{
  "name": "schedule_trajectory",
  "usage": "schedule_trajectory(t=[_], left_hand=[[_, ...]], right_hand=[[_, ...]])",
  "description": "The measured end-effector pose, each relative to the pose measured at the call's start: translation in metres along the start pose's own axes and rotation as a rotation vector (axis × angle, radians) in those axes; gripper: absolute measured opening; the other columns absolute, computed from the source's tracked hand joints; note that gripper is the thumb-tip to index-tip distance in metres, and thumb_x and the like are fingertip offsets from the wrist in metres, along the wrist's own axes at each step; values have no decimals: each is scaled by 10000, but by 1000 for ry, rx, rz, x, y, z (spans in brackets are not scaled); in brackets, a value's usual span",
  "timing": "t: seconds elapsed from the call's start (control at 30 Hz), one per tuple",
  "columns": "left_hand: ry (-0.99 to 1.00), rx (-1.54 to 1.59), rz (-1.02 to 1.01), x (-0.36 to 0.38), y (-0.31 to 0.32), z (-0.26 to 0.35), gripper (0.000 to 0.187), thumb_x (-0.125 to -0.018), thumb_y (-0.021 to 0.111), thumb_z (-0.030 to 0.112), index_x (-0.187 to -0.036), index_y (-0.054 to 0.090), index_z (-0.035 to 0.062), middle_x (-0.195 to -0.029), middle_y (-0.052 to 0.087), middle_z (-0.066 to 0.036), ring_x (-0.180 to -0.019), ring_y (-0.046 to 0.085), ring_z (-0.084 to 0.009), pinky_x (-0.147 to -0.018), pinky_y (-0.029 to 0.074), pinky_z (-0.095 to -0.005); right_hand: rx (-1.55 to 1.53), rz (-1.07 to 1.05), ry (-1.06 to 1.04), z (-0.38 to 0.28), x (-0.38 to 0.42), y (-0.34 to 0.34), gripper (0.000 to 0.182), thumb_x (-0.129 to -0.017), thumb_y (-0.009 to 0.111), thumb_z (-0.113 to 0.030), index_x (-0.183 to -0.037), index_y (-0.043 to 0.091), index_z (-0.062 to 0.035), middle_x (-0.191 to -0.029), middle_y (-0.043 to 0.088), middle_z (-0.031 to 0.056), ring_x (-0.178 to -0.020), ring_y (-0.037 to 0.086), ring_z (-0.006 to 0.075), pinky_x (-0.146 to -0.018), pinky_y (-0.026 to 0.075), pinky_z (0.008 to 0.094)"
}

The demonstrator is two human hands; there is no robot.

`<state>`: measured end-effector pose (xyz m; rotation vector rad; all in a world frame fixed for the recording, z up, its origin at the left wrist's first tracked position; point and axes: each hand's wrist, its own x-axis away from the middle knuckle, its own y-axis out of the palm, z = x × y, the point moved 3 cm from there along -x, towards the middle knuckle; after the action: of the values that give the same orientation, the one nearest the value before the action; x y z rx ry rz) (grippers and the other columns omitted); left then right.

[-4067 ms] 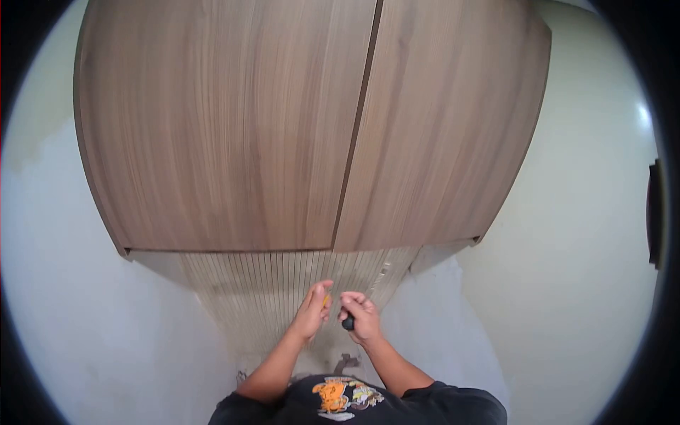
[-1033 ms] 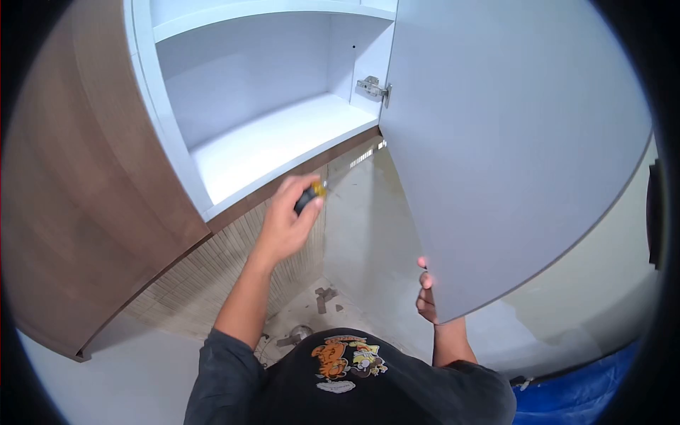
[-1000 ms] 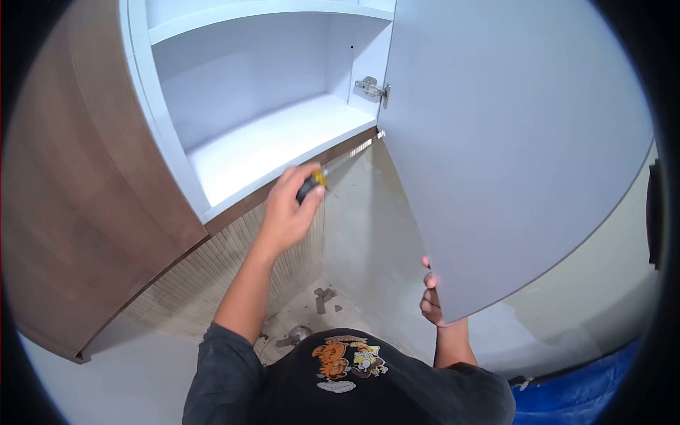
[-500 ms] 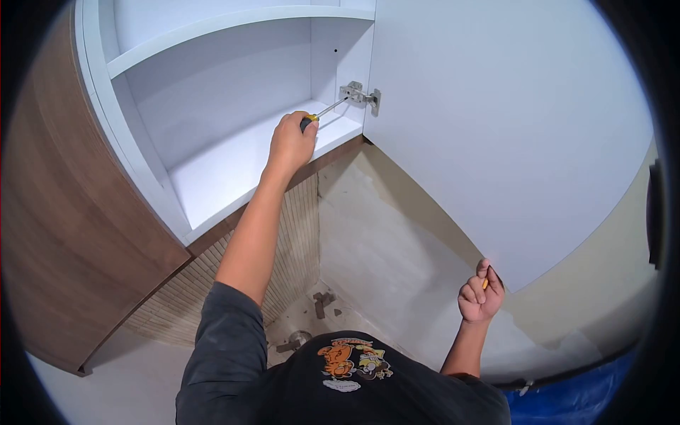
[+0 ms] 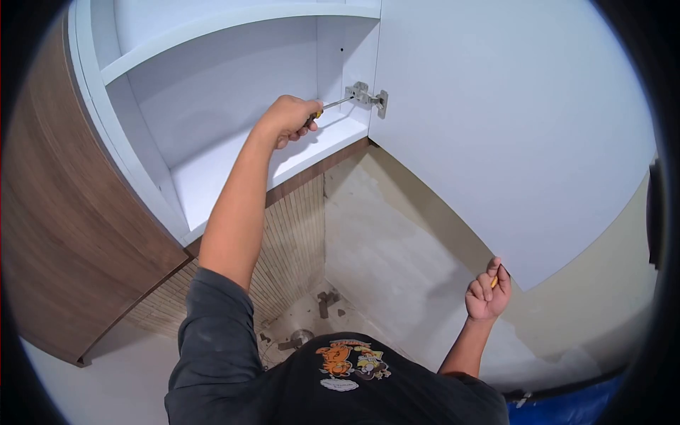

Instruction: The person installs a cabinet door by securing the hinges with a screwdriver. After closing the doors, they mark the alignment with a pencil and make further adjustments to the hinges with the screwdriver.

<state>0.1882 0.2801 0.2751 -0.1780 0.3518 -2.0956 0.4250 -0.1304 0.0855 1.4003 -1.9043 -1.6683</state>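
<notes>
My left hand (image 5: 292,120) is wrapped round the yellow-and-black handle of a screwdriver (image 5: 336,104). Its thin metal shaft reaches to a metal cabinet hinge (image 5: 360,93), and the tip meets the hinge's mounting part inside the cabinet. That hinge joins the cabinet side to a white door (image 5: 510,127), which stands open to the right. At the door's lower edge, my right hand (image 5: 487,294) is closed with its fingertips against the panel. A small yellow-orange object (image 5: 494,281) shows between its fingers; its kind is mostly hidden.
The white cabinet has a shelf (image 5: 234,25) above and a bottom board (image 5: 312,145) under my left hand. A wood-grain panel (image 5: 78,191) curves along the left. Below are a ribbed wall panel (image 5: 283,234) and dark scraps (image 5: 326,303). Blue material (image 5: 574,407) lies lower right.
My left hand has turned over the screwdriver handle, its wrist now higher and further left, while the tip stays at the hinge. My right hand remains at the door's edge. The view has shifted slightly.
</notes>
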Motion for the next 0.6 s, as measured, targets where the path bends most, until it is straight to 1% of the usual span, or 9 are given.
schedule_trajectory(t=[0.13, 0.23, 0.27, 0.33, 0.4, 0.43, 0.5, 0.53, 0.6], left_hand=[[39, -84, -21, -4, -4, 10, 226, -866, 618, 265, -823, 623, 43, -656, 581, -53, -535, 475, -101, -475, 356, -250], [554, -611, 202, -2, 0, 4, 150, -857, 603, 184, -850, 626, 35, -740, 621, -103, -661, 575, -214, -567, 442, -346], [680, -761, 255, 1, 2, 4, 131, -854, 598, 163, -873, 623, 36, -772, 619, -105, -714, 578, -238, -600, 451, -371], [923, -1058, 364, 16, 9, 1, 112, -850, 587, 123, -917, 617, 38, -838, 614, -109, -821, 584, -288, -666, 469, -421], [1022, -1147, 424, 22, 10, 0, 129, -834, 619, 110, -942, 615, 40, -862, 605, -98, -829, 570, -301, -683, 475, -425], [1068, -1193, 453, 21, 12, -1, 145, -825, 635, 103, -955, 614, 41, -874, 601, -92, -833, 562, -307, -691, 477, -426], [1014, -1076, 451, 24, 14, -3, 164, -828, 636, 115, -969, 618, 34, -862, 598, -97, -841, 574, -315, -715, 480, -428], [983, -1021, 454, 24, 15, -3, 174, -829, 637, 121, -976, 619, 30, -856, 597, -100, -845, 580, -319, -726, 481, -429], [849, -883, 419, 25, 14, 2, 190, -826, 641, 129, -985, 621, 26, -878, 598, -102, -851, 590, -321, -734, 483, -421]], right_hand=[[21, 51, -30, -6, -7, -2, 267, -964, 358, -176, -1018, 572, -26, -1161, 649, 77, -422, 388, 104, -402, 306, 239], [60, 77, -65, -7, -4, -4, 269, -963, 357, -171, -1011, 575, -23, -1132, 660, 77, -413, 384, 101, -393, 305, 236], [71, 79, -70, -9, -6, -5, 268, -962, 358, -169, -1007, 577, -21, -1119, 665, 77, -410, 382, 99, -391, 305, 234], [82, 94, -72, -8, -6, -4, 268, -960, 360, -166, -992, 581, -17, -1095, 672, 78, -407, 380, 98, -387, 306, 232], [82, 110, -68, -6, -9, 0, 269, -958, 362, -162, -974, 584, -12, -1075, 677, 78, -406, 378, 98, -385, 306, 231], [84, 115, -70, -5, -13, -3, 270, -958, 363, -162, -969, 586, -10, -1070, 679, 78, -405, 378, 98, -385, 307, 231], [89, 122, -80, -6, -14, -4, 271, -957, 365, -160, -960, 588, -7, -1059, 682, 77, -405, 377, 99, -384, 310, 231], [88, 117, -76, -8, -19, -7, 271, -957, 364, -160, -962, 587, -6, -1059, 681, 78, -405, 378, 99, -383, 309, 231], [90, 115, -84, -8, -19, -7, 272, -958, 364, -161, -967, 586, -4, -1060, 680, 80, -406, 378, 100, -382, 308, 231]])
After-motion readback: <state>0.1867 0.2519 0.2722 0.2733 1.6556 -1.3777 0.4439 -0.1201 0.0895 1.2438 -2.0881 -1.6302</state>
